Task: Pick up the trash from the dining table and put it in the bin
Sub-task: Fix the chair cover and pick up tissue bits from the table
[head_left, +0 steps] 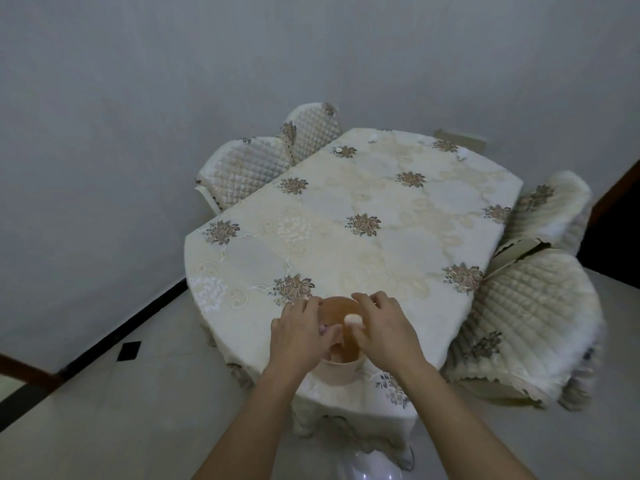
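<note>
A small cream bin (337, 368) with a brown inside stands on the near edge of the dining table (363, 244). Both my hands are over its mouth. My right hand (384, 329) pinches a white crumpled wad (352, 320) above the opening. My left hand (298, 329) has its fingers curled at the bin's left rim, round what looks like a pinkish scrap (325, 329). Small white scraps lie at the table's far end: one at the far left (337, 149), one at the back (372, 138), and one at the far right edge (462, 154).
A cream floral cloth covers the table. Two quilted chairs (249, 171) stand at its left by the grey wall. Two more (530, 327) stand at its right, with a torn cardboard piece (516, 249) between them. Pale floor lies to the lower left.
</note>
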### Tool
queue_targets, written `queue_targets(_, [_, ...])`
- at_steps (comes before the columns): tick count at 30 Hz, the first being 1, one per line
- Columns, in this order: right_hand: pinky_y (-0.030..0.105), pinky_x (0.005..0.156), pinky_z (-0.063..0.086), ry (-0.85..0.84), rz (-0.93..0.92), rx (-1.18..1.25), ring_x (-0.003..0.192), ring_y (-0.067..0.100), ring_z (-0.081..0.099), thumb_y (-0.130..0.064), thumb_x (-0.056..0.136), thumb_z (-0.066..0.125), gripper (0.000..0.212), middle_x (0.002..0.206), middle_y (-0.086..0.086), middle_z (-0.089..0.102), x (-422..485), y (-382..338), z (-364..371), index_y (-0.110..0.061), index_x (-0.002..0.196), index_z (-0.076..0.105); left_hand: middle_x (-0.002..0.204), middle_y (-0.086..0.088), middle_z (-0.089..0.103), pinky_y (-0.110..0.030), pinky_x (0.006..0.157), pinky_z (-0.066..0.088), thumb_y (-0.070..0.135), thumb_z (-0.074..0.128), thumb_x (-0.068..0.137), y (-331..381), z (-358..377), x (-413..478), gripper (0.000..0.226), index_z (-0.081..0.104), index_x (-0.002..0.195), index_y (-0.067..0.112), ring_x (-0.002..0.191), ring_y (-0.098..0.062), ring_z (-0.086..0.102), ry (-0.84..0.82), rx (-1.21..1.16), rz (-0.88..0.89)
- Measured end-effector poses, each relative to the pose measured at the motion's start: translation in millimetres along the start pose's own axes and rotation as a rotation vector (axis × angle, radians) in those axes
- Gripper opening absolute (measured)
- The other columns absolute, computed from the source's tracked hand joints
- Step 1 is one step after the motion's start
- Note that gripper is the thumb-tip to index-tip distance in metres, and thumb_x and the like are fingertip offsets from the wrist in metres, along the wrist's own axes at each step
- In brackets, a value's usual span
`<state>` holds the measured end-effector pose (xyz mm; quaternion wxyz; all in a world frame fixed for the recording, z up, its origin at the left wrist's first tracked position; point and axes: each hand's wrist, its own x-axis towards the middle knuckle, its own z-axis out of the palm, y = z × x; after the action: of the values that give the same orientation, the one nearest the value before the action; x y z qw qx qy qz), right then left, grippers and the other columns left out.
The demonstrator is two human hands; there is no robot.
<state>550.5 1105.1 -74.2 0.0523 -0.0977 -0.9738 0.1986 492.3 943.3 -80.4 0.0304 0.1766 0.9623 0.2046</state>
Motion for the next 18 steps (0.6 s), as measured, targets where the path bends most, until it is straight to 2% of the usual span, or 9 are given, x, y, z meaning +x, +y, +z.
queue_targets(3, [0.04, 0.077, 0.05, 0.049, -0.039, -0.057, 0.11, 0.026, 0.053, -0.038, 0.082, 0.062, 0.048, 0.119, 0.003, 0.058, -1.2, 5.8, 3.5, -0.024, 0.127, 0.056, 0.139, 0.008, 0.049, -0.041, 0.097, 0.039, 0.059, 0.057, 0.084, -1.6, -3.0, -0.8, 0.062, 0.045, 0.138, 0.031, 0.128, -0.019, 0.044, 0.058, 0.079, 0.072])
queue_targets(7, [0.04, 0.079, 0.05, 0.126, -0.088, -0.064, 0.111, 0.024, 0.055, -0.04, 0.078, 0.058, 0.046, 0.116, 0.0, 0.061, 1.5, 7.6, 0.8, -0.023, 0.12, 0.062, 0.13, 0.006, 0.058, -0.042, 0.094, 0.045, 0.058, 0.056, 0.079, -5.9, -4.7, -1.4, 0.057, 0.054, 0.128, 0.029, 0.123, -0.019, 0.051, 0.148, 0.171, 0.152])
queue_targets(11, [0.04, 0.086, 0.047, 0.159, -0.115, -0.056, 0.114, 0.022, 0.055, -0.039, 0.078, 0.06, 0.045, 0.116, -0.001, 0.062, 7.6, 5.0, -8.4, -0.023, 0.121, 0.062, 0.125, 0.006, 0.063, -0.042, 0.092, 0.046, 0.058, 0.046, 0.078, 1.7, -14.1, 2.8, 0.055, 0.059, 0.122, 0.028, 0.119, -0.019, 0.055, 0.173, 0.209, 0.195])
queue_targets(18, [0.041, 0.091, 0.046, 0.206, -0.155, -0.078, 0.115, 0.023, 0.054, -0.037, 0.082, 0.061, 0.046, 0.119, 0.001, 0.061, 23.7, 1.4, -33.6, -0.022, 0.125, 0.06, 0.118, 0.006, 0.066, -0.042, 0.088, 0.048, 0.053, 0.054, 0.081, 12.8, -40.0, 15.5, 0.049, 0.062, 0.12, 0.025, 0.11, -0.02, 0.06, 0.241, 0.209, 0.226])
